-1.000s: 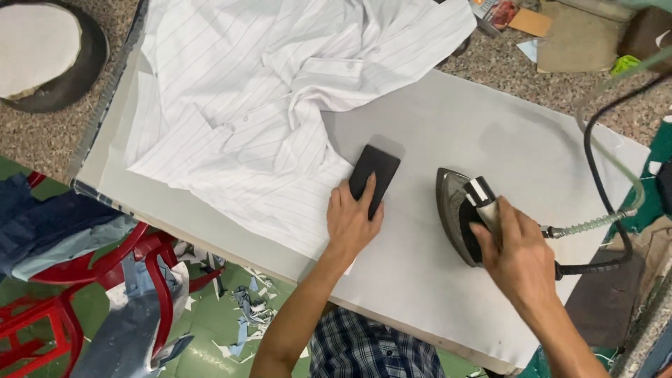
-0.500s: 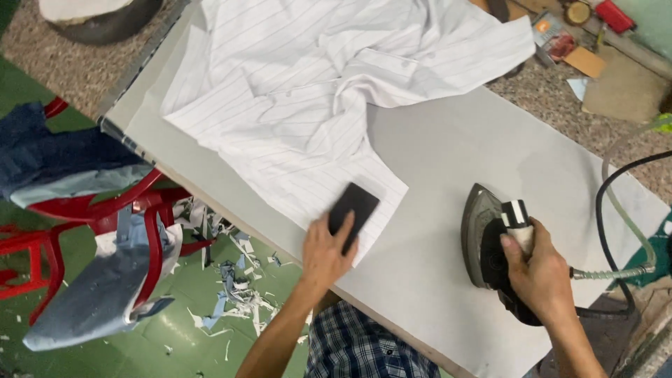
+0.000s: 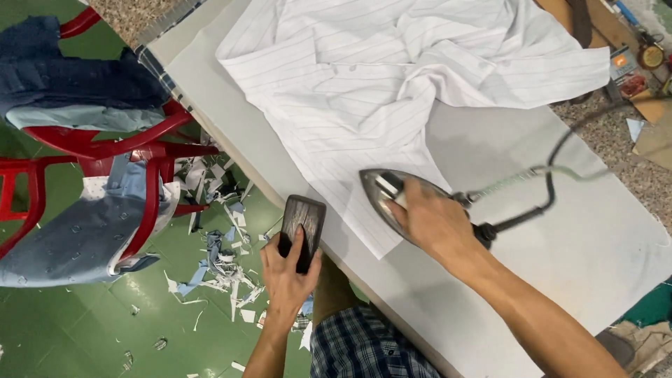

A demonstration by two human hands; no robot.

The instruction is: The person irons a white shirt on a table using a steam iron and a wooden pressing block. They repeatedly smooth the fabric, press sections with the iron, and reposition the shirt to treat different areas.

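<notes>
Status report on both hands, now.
Right hand grips iron on striped shirt. Left hand holds dark block off the board's edge. Nothing blocking the iron.

Single view, head-worn camera. It looks steeply down from above the person's chest onto the near edge of the ironing table (image 3: 490, 294), close enough that both forearms fill the lower frame. The table runs diagonally, lower right to upper left. Left of the table the green floor (image 3: 105, 329) and a red chair (image 3: 105, 150) show; beyond its far side, speckled ground.
</notes>
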